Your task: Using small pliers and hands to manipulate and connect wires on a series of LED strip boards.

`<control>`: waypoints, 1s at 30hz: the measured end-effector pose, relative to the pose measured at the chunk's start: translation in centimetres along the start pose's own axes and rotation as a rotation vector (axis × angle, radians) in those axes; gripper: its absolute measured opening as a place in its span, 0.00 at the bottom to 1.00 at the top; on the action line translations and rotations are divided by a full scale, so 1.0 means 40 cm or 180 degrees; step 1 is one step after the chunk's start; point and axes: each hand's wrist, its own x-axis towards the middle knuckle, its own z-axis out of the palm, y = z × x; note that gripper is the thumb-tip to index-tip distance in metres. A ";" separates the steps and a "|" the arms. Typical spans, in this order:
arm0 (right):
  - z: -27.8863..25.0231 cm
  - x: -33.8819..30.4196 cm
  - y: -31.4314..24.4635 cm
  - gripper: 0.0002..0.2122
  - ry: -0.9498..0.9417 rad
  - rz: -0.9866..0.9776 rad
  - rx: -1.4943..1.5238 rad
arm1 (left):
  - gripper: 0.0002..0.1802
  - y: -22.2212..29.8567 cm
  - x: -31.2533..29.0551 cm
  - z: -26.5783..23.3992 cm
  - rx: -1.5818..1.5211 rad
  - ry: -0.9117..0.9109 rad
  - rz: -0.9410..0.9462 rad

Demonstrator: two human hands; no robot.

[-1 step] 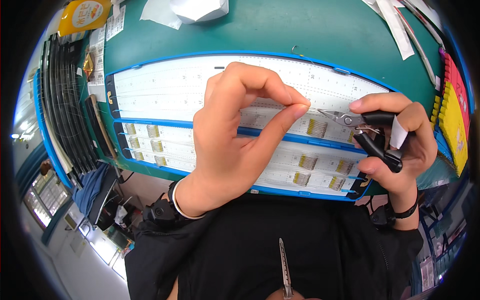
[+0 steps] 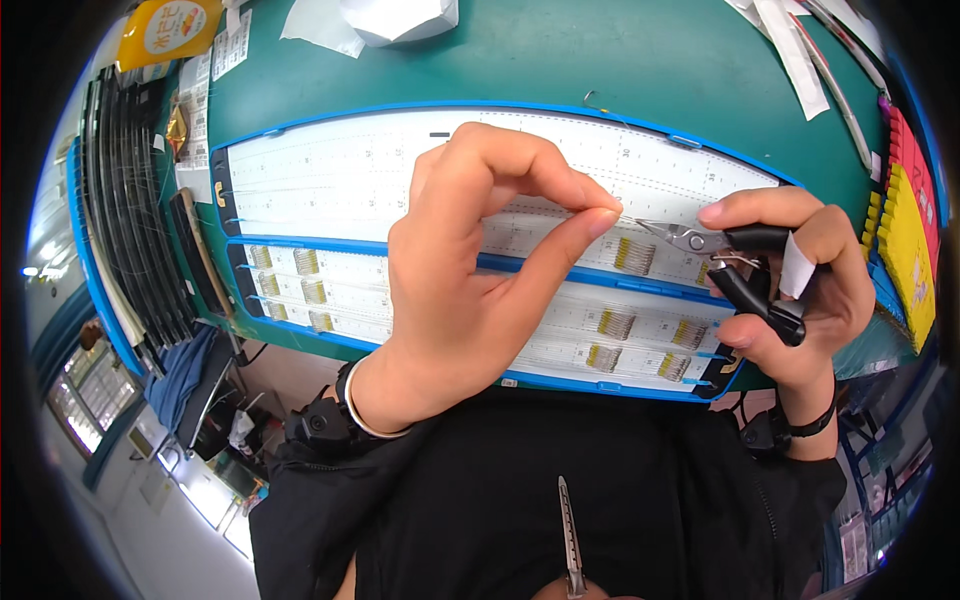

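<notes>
My left hand (image 2: 445, 260) is raised over the middle of a long case. Its thumb and index finger are pinched together at the tips, and whatever they hold is too fine to make out. My right hand (image 2: 810, 270) holds a small pair of pliers (image 2: 700, 240) with black handles, the pointed jaws just right of the left fingertips. Beneath both hands lies the open blue-edged case (image 2: 330, 190), its white panels ruled like a scale. Thin lines run along the panels. Rows of fine wire-like pieces with yellow ends (image 2: 633, 256) sit in the case.
A small hook on a thread (image 2: 592, 100) lies at the case's far edge. White paper (image 2: 400, 18) and a yellow pack (image 2: 168, 32) are at the back. Dark strips (image 2: 125, 210) stand at the left, with yellow and red pieces (image 2: 912, 230) at the right. A metal clip (image 2: 569, 530) shows low in front.
</notes>
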 end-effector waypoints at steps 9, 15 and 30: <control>-0.017 -0.007 -0.009 0.10 -0.0047 -0.0232 -0.0646 | 0.22 0.032 -0.014 -0.048 0.1536 -0.0734 0.0553; -0.017 -0.007 -0.018 0.08 -0.0100 -0.0211 -0.0885 | 0.34 0.019 -0.050 -0.032 0.2553 -0.1174 0.0697; -0.018 -0.008 -0.029 0.08 -0.0152 -0.0068 -0.0942 | 0.35 0.019 -0.048 -0.031 0.2799 -0.1332 0.0569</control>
